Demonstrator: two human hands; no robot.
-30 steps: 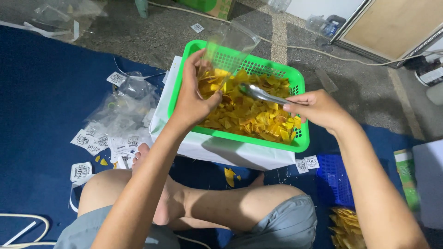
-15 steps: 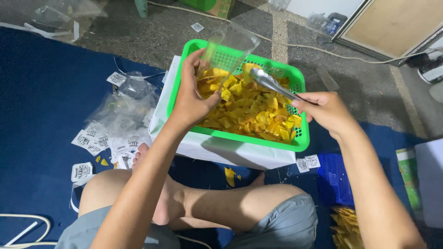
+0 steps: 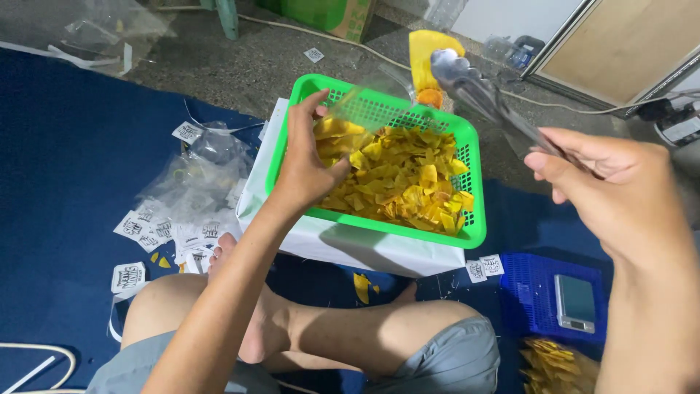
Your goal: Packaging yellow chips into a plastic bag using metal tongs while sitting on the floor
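Seated cross-legged on a blue mat [image 3: 58, 182], the person works over a green plastic basket [image 3: 474, 219] that rests on a white box [image 3: 350, 244] just ahead of the knees; basket is approx. half full of yellow chips [image 3: 397, 182]; left hand [image 3: 306, 157] sits at the basket's near-left corner, fingers curled and thumb up, pinching the rim of a clear plastic bag [image 3: 364, 102] held open and tilted over the chips, w/ some chips showing inside its lower part; right hand [image 3: 609, 182] is raised to the right of the basket, closed round the handle end of metal tongs [image 3: 481, 91]; tong tips are pressed together on a large yellow chip [image 3: 426, 55] lifted above the basket's far edge, just beside the bag's mouth; a smaller orange piece hangs under it, touching or apart I can't tell; left of the box lie crumpled clear bags [image 3: 200, 168] and scattered small printed labels [image 3: 146, 226] on the mat; a stray chip [image 3: 362, 283] lies on the mat btw. box and legs; to the right, near the right forearm, a blue perforated tray [image 3: 529, 295] carries a small grey pocket scale [image 3: 576, 303]; more chips [image 3: 547, 361] are heaped below that tray; bare concrete floor [image 3: 240, 51] beyond the mat, w/ a white cable [image 3: 321, 33] running across.
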